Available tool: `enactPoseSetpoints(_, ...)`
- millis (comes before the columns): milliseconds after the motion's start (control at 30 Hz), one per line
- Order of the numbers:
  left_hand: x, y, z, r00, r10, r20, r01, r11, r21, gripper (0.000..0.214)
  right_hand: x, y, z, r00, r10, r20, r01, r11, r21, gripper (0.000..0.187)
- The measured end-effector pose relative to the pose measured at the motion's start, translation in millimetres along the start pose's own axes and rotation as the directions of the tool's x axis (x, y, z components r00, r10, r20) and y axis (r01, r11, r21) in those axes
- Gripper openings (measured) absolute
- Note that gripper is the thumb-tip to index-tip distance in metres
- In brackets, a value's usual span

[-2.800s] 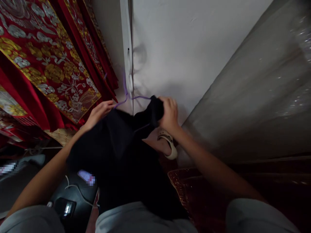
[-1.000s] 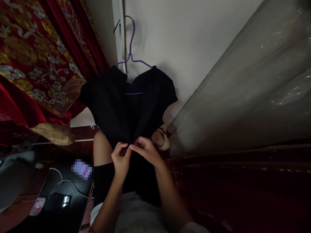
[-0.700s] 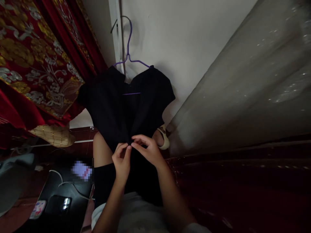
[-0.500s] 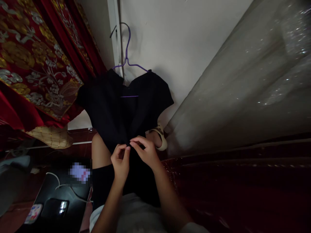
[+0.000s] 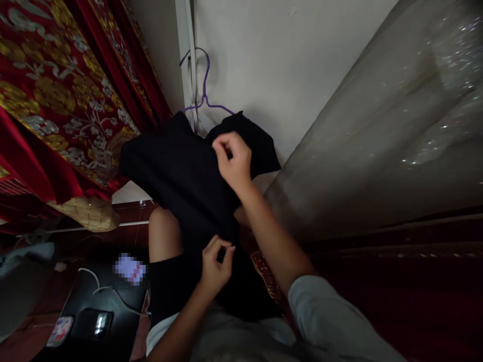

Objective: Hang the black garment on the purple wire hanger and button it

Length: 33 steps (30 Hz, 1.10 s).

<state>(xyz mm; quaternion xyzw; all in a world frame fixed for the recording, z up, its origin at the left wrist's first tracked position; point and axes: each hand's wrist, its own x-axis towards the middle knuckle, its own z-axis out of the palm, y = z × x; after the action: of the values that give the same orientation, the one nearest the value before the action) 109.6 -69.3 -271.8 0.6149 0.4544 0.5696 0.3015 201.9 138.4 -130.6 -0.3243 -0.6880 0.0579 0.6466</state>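
A black short-sleeved garment [image 5: 177, 166] hangs from a purple wire hanger [image 5: 205, 95] in front of me, its lower part reaching down over my lap. At the upper front, by the neckline, my right hand [image 5: 234, 160] is closed in a pinch on the cloth. Lower down, my left hand [image 5: 216, 264] pinches the garment's front between thumb and fingers. Its fingertips sit against the dark fabric; whether anything small is between them cannot be made out. Folded cloth covers the neck opening.
A red curtain-like cloth with gold and silver embroidery [image 5: 71, 95] hangs at left. On the low black table [image 5: 124, 334] lie a phone [image 5: 92, 323], a patterned case [image 5: 60, 331] and a white cable [image 5: 123, 304]. A plastic-covered grey surface [image 5: 362, 136] slopes at right.
My right hand has risen from beside the left hand to the neckline. My left hand has shifted slightly right and down. The neck opening, visible before, is now covered by cloth.
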Motion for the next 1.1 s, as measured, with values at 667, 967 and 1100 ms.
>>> enactPoseSetpoints(667,258.6,115.2,-66.2,0.808,0.563,0.173,-0.576,0.694,0.433,0.033,33.3,-28.0,-11.4,1.0,0.013,-0.003,-0.013,0.998,0.067,0.037)
enactPoseSetpoints(967,257.5,112.7,-71.2,0.806,0.537,0.249,-0.588,0.68,0.437,0.032,25.3,-28.6,-11.2,0.96,0.203,0.194,-0.242,0.948,0.205,0.051)
enactPoseSetpoints(1100,261.2,107.3,-73.6,0.791,0.524,0.317,-0.611,0.647,0.456,0.034,34.5,-31.6,-12.0,0.951,0.205,0.232,-0.263,0.93,0.257,0.048)
